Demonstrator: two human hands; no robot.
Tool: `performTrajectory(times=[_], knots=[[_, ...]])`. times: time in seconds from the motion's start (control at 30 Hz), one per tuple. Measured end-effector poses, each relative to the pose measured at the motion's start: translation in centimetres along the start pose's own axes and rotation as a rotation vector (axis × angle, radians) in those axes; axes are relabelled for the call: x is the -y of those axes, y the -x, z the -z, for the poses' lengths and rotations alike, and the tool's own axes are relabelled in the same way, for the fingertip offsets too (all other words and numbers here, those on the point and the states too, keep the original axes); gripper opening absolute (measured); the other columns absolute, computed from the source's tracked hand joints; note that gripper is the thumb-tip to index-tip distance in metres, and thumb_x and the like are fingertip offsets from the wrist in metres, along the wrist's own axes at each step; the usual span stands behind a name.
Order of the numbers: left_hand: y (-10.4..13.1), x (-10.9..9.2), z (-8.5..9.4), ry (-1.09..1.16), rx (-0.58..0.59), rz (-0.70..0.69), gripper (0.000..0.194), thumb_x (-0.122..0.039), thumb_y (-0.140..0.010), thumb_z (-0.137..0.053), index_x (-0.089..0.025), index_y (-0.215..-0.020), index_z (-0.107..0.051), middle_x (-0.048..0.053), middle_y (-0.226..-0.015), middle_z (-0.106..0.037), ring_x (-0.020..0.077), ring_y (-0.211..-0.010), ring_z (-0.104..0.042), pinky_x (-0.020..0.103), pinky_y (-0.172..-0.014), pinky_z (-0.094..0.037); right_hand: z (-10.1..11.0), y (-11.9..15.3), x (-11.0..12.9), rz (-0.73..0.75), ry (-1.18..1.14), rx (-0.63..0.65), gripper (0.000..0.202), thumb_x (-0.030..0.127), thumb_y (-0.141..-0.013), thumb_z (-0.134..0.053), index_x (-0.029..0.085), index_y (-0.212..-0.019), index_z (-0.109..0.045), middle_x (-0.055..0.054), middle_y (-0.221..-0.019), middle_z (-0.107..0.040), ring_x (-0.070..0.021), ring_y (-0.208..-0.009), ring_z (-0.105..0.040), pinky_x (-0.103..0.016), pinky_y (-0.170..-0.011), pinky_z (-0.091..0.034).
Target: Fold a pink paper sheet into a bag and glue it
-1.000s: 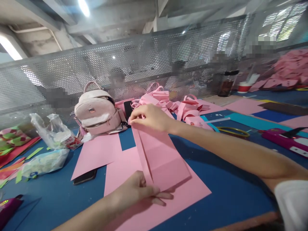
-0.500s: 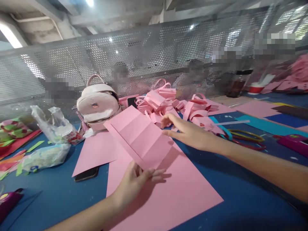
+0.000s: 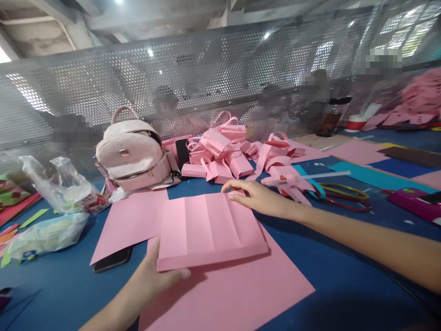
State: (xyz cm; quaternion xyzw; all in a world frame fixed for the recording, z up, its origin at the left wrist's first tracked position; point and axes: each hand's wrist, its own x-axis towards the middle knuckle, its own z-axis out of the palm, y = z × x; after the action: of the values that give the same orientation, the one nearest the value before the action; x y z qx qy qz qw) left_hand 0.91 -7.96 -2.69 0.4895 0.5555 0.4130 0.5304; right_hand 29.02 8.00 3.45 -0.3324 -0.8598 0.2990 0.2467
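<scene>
A creased sheet of pink paper (image 3: 210,225) with parallel folds and a turned-up lower edge is in front of me, over a larger flat pink sheet (image 3: 241,294). My right hand (image 3: 255,195) grips its upper right edge, fingers curled at the paper. At its lower left corner is my left hand (image 3: 155,271), thumb stretched along below the bottom edge and a finger up by the left side. The hand is open around that corner; its other fingers are hidden. A shadow under the creased sheet shows it is slightly raised.
Another pink sheet (image 3: 131,220) partly covers a phone (image 3: 113,259). Behind are a pale backpack (image 3: 129,151) and a heap of folded pink paper pieces (image 3: 223,147). Plastic bags (image 3: 51,234) lie left; a purple glue gun (image 3: 413,202) lies right. A perforated metal screen (image 3: 206,69) stands behind.
The creased sheet has turned so its folded edge faces me, and sits lower. My left hand has moved left to its corner and spread; my right hand now curls at its upper edge.
</scene>
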Motion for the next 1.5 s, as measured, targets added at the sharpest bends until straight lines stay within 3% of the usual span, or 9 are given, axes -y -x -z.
performTrajectory(times=[0.07,0.13,0.23,0.37,0.5,0.7,0.97,1.23,1.5], knots=[[0.5,0.4,1.7,-0.030,-0.030,-0.106,0.125,-0.054,-0.067,-0.089,-0.032,-0.161,-0.010,0.013,-0.147,-0.054,0.0361,-0.138,-0.050,0.047,-0.107,-0.050,-0.6,-0.2,-0.5,0.005,0.026,0.021,0.020,0.026,-0.092,-0.055,0.019,-0.107,-0.067,-0.003,-0.098,-0.069,-0.0187,-0.079,-0.059,-0.031,-0.077,-0.043],[0.9,0.7,2.7,-0.134,-0.074,-0.202,0.112,-0.058,-0.078,-0.079,-0.039,-0.160,-0.005,0.011,-0.157,-0.042,0.0334,-0.141,-0.046,0.048,-0.110,-0.046,-1.3,-0.7,-1.0,0.014,0.045,0.041,0.019,0.022,-0.091,-0.054,0.019,-0.105,-0.067,-0.003,-0.098,-0.070,-0.0202,-0.084,-0.062,-0.032,-0.081,-0.045],[1.1,0.3,2.9,-0.517,-0.163,-0.350,0.052,-0.046,-0.096,-0.061,-0.037,-0.146,-0.046,0.008,-0.156,-0.040,0.0300,-0.142,-0.043,0.049,-0.116,-0.037,-2.3,-1.2,-1.5,0.045,0.078,0.038,0.022,0.016,-0.089,-0.054,0.019,-0.109,-0.065,-0.007,-0.113,-0.068,-0.0240,-0.105,-0.062,-0.036,-0.094,-0.043],[-0.1,-1.4,1.9,-0.808,0.065,-0.389,0.020,-0.037,-0.101,-0.051,-0.026,-0.109,-0.066,0.005,-0.108,-0.067,0.0232,-0.102,-0.062,0.038,-0.093,-0.047,-2.6,-0.4,-0.8,0.086,0.115,0.063,0.018,0.013,-0.091,-0.052,0.018,-0.104,-0.063,-0.009,-0.116,-0.064,-0.0248,-0.116,-0.055,-0.037,-0.099,-0.039],[-2.5,-2.9,1.2,-0.838,0.285,-0.288,0.022,-0.031,-0.099,-0.049,-0.021,-0.084,-0.060,0.000,-0.086,-0.069,0.0166,-0.078,-0.061,0.029,-0.079,-0.042,-2.3,2.1,0.3,0.060,0.097,0.307,0.023,0.021,-0.098,-0.051,0.020,-0.079,-0.063,0.000,-0.080,-0.066,-0.0160,-0.076,-0.061,-0.026,-0.068,-0.040],[-4.4,-3.2,1.6,-0.900,0.507,-0.334,0.023,-0.023,-0.099,-0.045,-0.022,-0.082,-0.060,-0.001,-0.086,-0.066,0.0165,-0.079,-0.056,0.028,-0.078,-0.039,-2.0,3.9,-0.3,0.009,0.082,0.477,0.018,0.013,-0.089,-0.060,0.020,-0.073,-0.057,0.004,-0.074,-0.057,-0.0138,-0.073,-0.055,-0.025,-0.065,-0.035],[-4.4,-2.4,2.2,-0.919,0.537,-0.497,0.025,-0.017,-0.101,-0.036,-0.022,-0.086,-0.056,0.002,-0.086,-0.062,0.0167,-0.075,-0.054,0.030,-0.074,-0.037,-2.5,3.6,-1.4,0.195,0.170,0.510,0.025,0.022,-0.102,-0.048,0.021,-0.078,-0.055,0.000,-0.079,-0.057,-0.0161,-0.077,-0.052,-0.027,-0.070,-0.039],[-4.6,-1.9,2.8,-0.890,0.580,-0.458,0.032,-0.035,-0.107,-0.037,-0.021,-0.084,-0.055,0.002,-0.086,-0.060,0.0171,-0.076,-0.050,0.031,-0.072,-0.034,-3.0,3.9,-1.9,0.224,0.255,0.477,0.028,0.023,-0.103,-0.043,0.021,-0.075,-0.045,0.001,-0.076,-0.054,-0.0165,-0.073,-0.049,-0.030,-0.067,-0.035],[-4.9,-1.6,2.8,-0.943,0.569,-0.535,0.032,-0.030,-0.107,-0.037,-0.022,-0.082,-0.056,0.001,-0.081,-0.060,0.0167,-0.071,-0.053,0.030,-0.071,-0.035,-3.2,4.0,-2.6,0.316,0.362,0.421,0.035,0.031,-0.106,-0.039,0.021,-0.074,-0.049,-0.001,-0.075,-0.057,-0.0180,-0.070,-0.045,-0.033,-0.064,-0.031]])
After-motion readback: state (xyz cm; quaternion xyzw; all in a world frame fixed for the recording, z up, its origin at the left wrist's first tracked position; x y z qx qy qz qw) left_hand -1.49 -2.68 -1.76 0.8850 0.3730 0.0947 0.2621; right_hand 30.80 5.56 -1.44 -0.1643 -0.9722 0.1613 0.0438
